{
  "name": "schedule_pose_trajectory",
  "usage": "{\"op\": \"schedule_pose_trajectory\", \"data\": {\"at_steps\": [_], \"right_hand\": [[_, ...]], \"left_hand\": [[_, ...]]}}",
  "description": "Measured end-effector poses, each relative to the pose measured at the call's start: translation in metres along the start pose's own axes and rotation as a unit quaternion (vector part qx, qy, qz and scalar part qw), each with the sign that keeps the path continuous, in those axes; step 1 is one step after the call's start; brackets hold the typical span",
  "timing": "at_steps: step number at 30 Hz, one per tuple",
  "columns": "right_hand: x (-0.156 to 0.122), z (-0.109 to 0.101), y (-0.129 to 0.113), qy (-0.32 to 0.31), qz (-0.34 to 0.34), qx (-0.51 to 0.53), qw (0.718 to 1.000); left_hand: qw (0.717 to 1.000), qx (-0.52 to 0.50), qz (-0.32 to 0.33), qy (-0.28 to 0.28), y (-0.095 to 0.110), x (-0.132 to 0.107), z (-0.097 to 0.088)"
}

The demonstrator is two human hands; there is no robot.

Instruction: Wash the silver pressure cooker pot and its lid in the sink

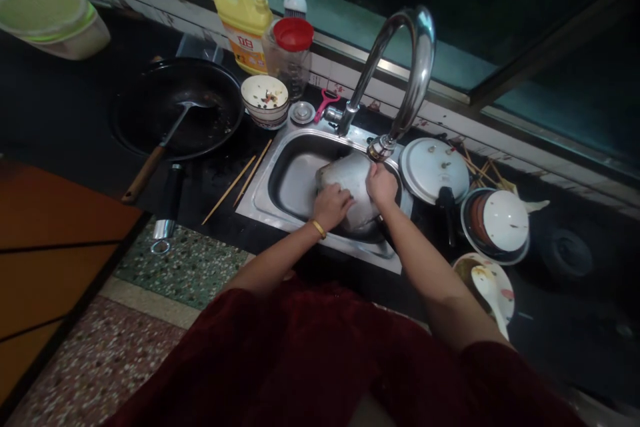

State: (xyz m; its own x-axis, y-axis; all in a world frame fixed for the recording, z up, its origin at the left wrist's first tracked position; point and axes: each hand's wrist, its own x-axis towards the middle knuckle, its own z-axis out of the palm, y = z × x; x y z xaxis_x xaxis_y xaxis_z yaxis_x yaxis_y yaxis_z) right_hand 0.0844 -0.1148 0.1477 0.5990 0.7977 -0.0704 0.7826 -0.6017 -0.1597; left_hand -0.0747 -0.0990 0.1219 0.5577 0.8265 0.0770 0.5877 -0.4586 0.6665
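Observation:
A grey metal pot (353, 177) lies tilted on its side in the steel sink (295, 180), below the curved faucet (425, 60). My right hand (383, 185) is closed on the pot's far right edge, close to the faucet's spout. Curled against the pot's near side is my left hand (333, 207), with a yellow bracelet at the wrist. Its fingers are closed, and what they hold, if anything, is hidden. The pot's opening is not clearly visible. A pressure cooker lid (433, 167) rests on the counter just right of the sink.
Left of the sink are two chopsticks (230, 190), a black wok (135, 113) with a spatula (175, 127), and a bowl (265, 97) with food scraps. Behind stands a yellow detergent jug (243, 23). At right are stacked bowls (505, 220) and a plate (503, 273) with a white spoon (487, 290).

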Motion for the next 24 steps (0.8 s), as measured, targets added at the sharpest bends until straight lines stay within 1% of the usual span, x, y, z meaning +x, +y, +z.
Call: {"op": "schedule_pose_trajectory", "data": {"at_steps": [3, 4, 5, 6, 9, 10, 11, 12, 13, 15, 16, 17, 18, 19, 20, 22, 23, 24], "right_hand": [[0.000, 0.000, 0.000, -0.001, -0.002, 0.005, 1.000], [-0.001, 0.000, 0.000, -0.001, 0.000, 0.006, 1.000], [-0.001, 0.000, 0.001, -0.002, 0.002, 0.007, 1.000], [-0.002, 0.000, 0.002, -0.003, 0.003, 0.006, 1.000], [-0.004, 0.001, 0.006, -0.005, 0.004, 0.001, 1.000], [-0.005, 0.002, 0.007, -0.006, 0.004, -0.001, 1.000], [-0.006, 0.002, 0.008, -0.005, 0.007, -0.003, 1.000], [-0.007, 0.003, 0.009, -0.004, 0.009, -0.005, 1.000], [-0.008, 0.004, 0.010, -0.004, 0.011, -0.007, 1.000], [-0.009, 0.004, 0.011, -0.002, 0.014, -0.010, 1.000], [-0.009, 0.004, 0.010, -0.001, 0.014, -0.010, 1.000], [-0.009, 0.003, 0.009, 0.000, 0.014, -0.010, 1.000], [-0.009, 0.002, 0.008, -0.001, 0.015, -0.010, 1.000], [-0.009, 0.001, 0.007, -0.003, 0.015, -0.010, 1.000], [-0.009, 0.000, 0.007, -0.007, 0.017, -0.010, 1.000], [-0.008, -0.001, 0.006, -0.019, 0.016, -0.007, 1.000], [-0.007, -0.001, 0.007, -0.024, 0.013, -0.003, 1.000], [-0.007, 0.000, 0.008, -0.027, 0.010, 0.002, 1.000]], "left_hand": [[0.996, 0.027, -0.078, 0.045, -0.009, 0.015, -0.001], [0.994, 0.025, -0.091, 0.053, -0.011, 0.016, 0.000], [0.995, 0.018, -0.084, 0.055, -0.011, 0.013, 0.001], [0.997, 0.010, -0.058, 0.055, -0.009, 0.006, 0.003], [0.997, -0.005, 0.055, 0.045, 0.001, -0.023, 0.014], [0.996, -0.010, 0.078, 0.035, 0.003, -0.026, 0.017], [0.995, -0.019, 0.090, 0.024, 0.001, -0.023, 0.018], [0.995, -0.032, 0.090, 0.017, -0.003, -0.014, 0.018], [0.996, -0.047, 0.076, 0.012, -0.009, 0.002, 0.017], [0.997, -0.073, 0.015, -0.001, -0.024, 0.040, 0.011], [0.997, -0.074, -0.024, -0.025, -0.028, 0.056, 0.009], [0.996, -0.066, -0.049, -0.042, -0.029, 0.065, 0.008], [0.996, -0.050, -0.053, -0.053, -0.025, 0.066, 0.008], [0.998, -0.026, -0.036, -0.052, -0.017, 0.059, 0.011], [0.999, 0.001, 0.001, -0.038, -0.006, 0.045, 0.015], [0.994, 0.040, 0.097, -0.013, 0.018, 0.009, 0.027], [0.991, 0.049, 0.126, -0.014, 0.026, -0.004, 0.031], [0.988, 0.052, 0.144, -0.020, 0.030, -0.010, 0.033]]}}
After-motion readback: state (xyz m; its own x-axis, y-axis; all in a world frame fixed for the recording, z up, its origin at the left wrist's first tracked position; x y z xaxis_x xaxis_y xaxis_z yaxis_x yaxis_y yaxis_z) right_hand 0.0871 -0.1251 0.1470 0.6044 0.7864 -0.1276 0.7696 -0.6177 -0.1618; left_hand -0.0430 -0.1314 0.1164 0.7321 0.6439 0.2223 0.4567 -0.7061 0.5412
